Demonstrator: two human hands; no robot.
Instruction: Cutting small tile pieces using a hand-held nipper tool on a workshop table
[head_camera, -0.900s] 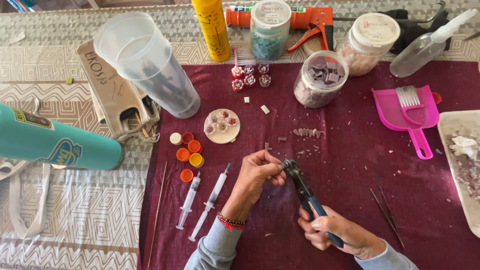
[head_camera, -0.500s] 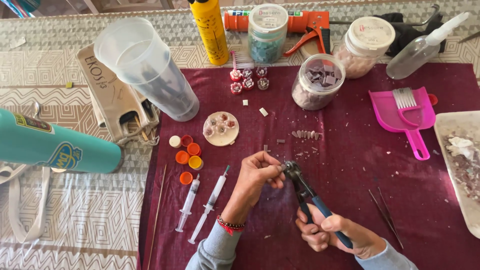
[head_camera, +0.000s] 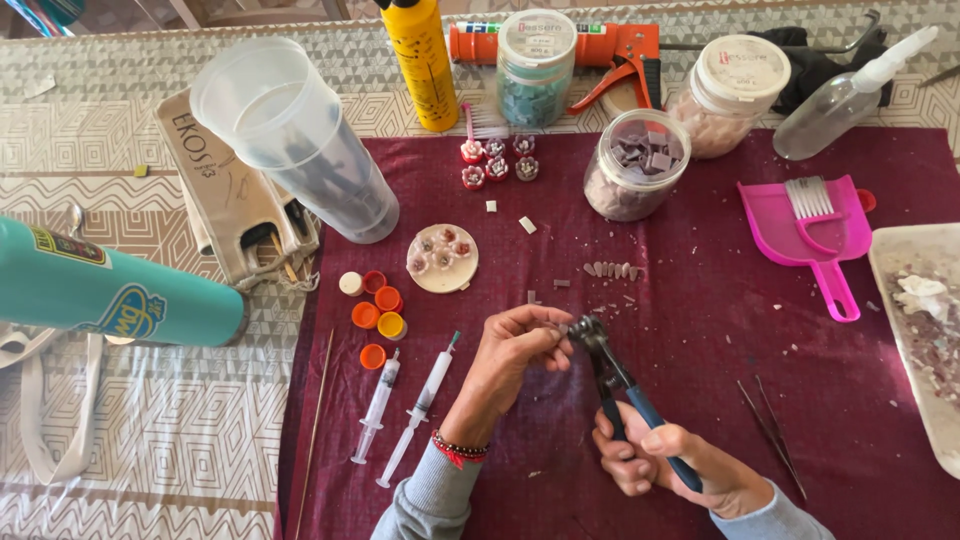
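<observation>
Small tile chip (head_camera: 562, 327) in metal nippers (head_camera: 612, 375)

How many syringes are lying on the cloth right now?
2: one syringe and a second syringe lie side by side on the maroon cloth, below the bottle caps, left of the left hand.

Syringes (head_camera: 405, 420) are lying left of the hands, caps (head_camera: 375, 312) just beyond, the dustpan (head_camera: 810, 235) sitting far right.

I can't make out the tiny piece my left hand (head_camera: 515, 350) pinches at the nippers' (head_camera: 600, 345) head. Right of the pink dustpan (head_camera: 805, 235), the white tray (head_camera: 905, 330) runs off-frame.
</observation>
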